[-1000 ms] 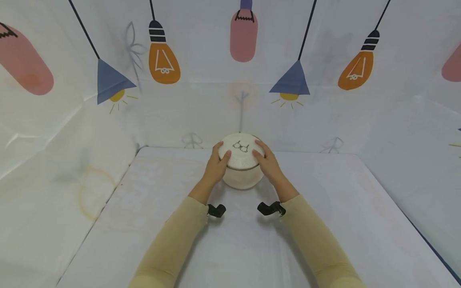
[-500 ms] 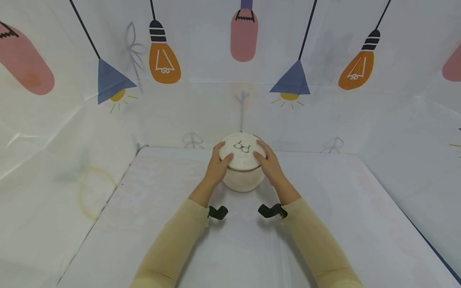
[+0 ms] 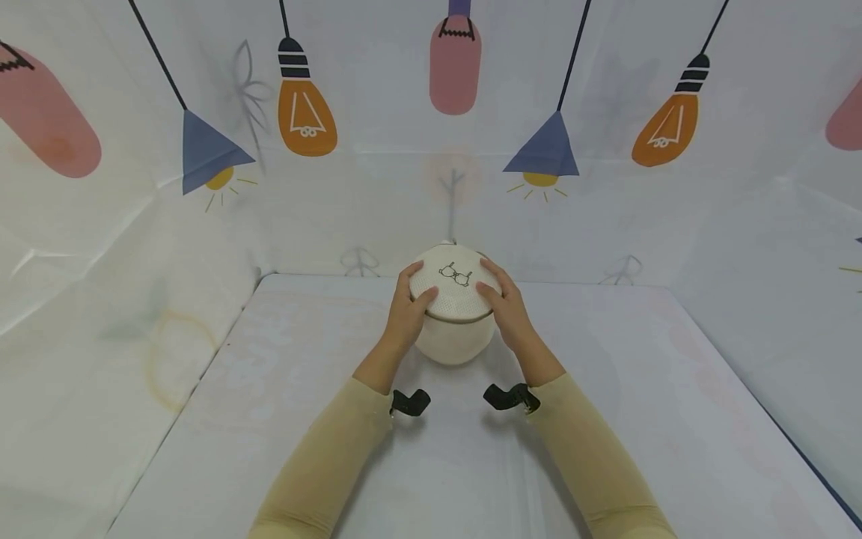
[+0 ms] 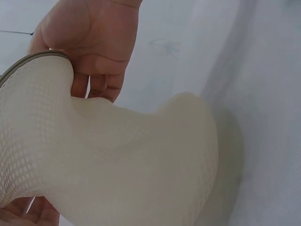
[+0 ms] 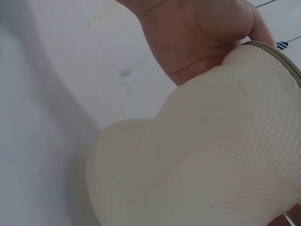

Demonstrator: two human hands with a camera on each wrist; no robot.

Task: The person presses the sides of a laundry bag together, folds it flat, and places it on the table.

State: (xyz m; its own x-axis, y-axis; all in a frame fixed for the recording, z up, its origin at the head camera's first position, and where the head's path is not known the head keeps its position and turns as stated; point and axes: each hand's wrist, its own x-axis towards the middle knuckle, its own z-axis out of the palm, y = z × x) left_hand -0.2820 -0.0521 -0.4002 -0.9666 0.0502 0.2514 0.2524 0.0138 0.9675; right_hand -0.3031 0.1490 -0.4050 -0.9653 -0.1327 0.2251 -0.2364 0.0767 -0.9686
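Note:
A round cream mesh laundry bag (image 3: 455, 343) is held near the back of the table, between both hands. Its flat top bears a small dark line drawing (image 3: 456, 274), shaped like a bra or glasses, and faces up toward the head camera. My left hand (image 3: 405, 314) grips its left side, thumb on the top and fingers around the edge. On the opposite side my right hand (image 3: 509, 313) grips it likewise. The wrist views show a brownish zipper rim (image 4: 35, 55) and soft mesh walls (image 5: 197, 141) that bulge and dent below the palms.
A white-covered table (image 3: 444, 471) lies beneath the arms. White sheeting printed with lamps and bulbs (image 3: 307, 116) rises behind it and on both sides. Black wrist camera mounts (image 3: 411, 403) stick out inward below the hands.
The bag's lower end has shifted slightly toward me, and its top has tilted a little. Both hands have come back slightly with it, keeping their grip.

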